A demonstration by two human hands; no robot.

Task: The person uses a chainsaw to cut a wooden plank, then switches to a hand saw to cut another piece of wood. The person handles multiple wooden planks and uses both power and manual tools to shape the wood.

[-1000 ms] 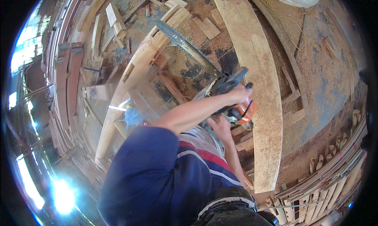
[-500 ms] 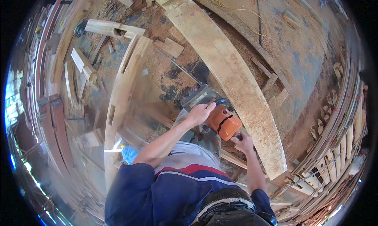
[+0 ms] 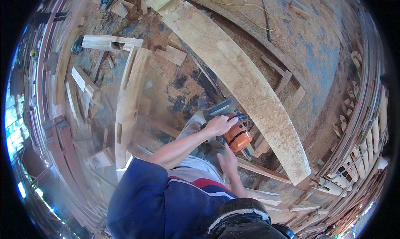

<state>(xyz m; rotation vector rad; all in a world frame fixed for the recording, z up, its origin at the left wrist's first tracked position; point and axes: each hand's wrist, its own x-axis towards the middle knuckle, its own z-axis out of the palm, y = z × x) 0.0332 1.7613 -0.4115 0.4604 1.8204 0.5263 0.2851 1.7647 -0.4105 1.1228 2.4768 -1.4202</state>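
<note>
My left hand (image 3: 223, 125) is closed round the black handle on top of an orange-bodied power tool (image 3: 238, 140). Grey metal parts of the tool show at its far left and near right ends, and its working side is hidden from me. My right hand (image 3: 228, 162) is off the handle, just below the tool body, its fingers stretched out and holding nothing. To the right of the tool lies a long curved wooden beam (image 3: 246, 76), dusted with shavings.
Left of me runs another curved beam (image 3: 128, 97) with slots cut in it. Wood offcuts (image 3: 171, 55) and sawdust cover the floor. A yellow cord (image 3: 233, 4) trails at the far side. Stacked timber (image 3: 360, 155) lines the right, reddish boards (image 3: 62, 147) the left.
My right hand has let go of the tool's rear handle and moved left toward my body. The tool, still in my left hand, has shifted slightly away from the beam. My view has turned a little.
</note>
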